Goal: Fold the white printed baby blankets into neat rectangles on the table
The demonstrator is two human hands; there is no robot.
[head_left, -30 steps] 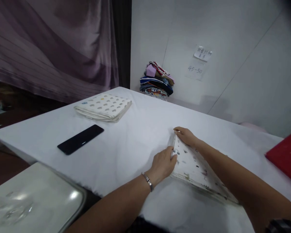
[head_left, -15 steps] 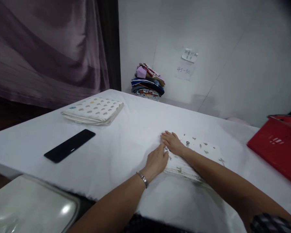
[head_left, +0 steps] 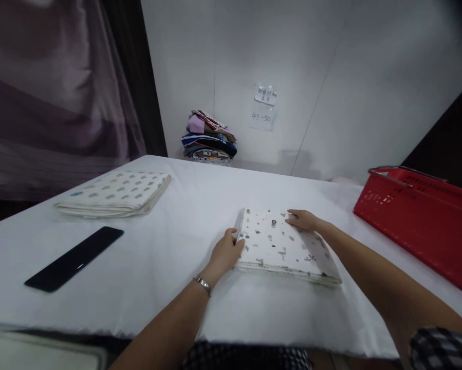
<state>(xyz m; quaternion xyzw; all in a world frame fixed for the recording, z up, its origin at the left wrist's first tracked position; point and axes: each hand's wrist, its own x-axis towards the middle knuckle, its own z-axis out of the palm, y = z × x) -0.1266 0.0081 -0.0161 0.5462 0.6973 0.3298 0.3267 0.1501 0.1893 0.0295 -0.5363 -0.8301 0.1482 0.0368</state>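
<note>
A folded white cloth [head_left: 271, 241] printed with small grey and brown figures lies flat on the white-covered table in front of me. My left hand [head_left: 226, 252], with a silver bracelet at the wrist, holds its left edge; the thumb rests on top and some fingers are hidden beside the edge. At the far right part of the cloth, my right hand [head_left: 303, 220] grips the edge between thumb and fingers. The layers of the fold show along the near side.
Another folded cloth [head_left: 115, 192] with a cloud-like print lies at the left, behind a black flat slab [head_left: 74, 259]. A red basket [head_left: 419, 221] stands at the right. Stacked folded fabrics [head_left: 209, 139] sit beyond the table's far edge, near wall notes [head_left: 263, 108].
My hands have moved apart, the right one going right to the cloth's far edge, the left staying at its left side. More of the cloth's top shows. The view has turned right.
</note>
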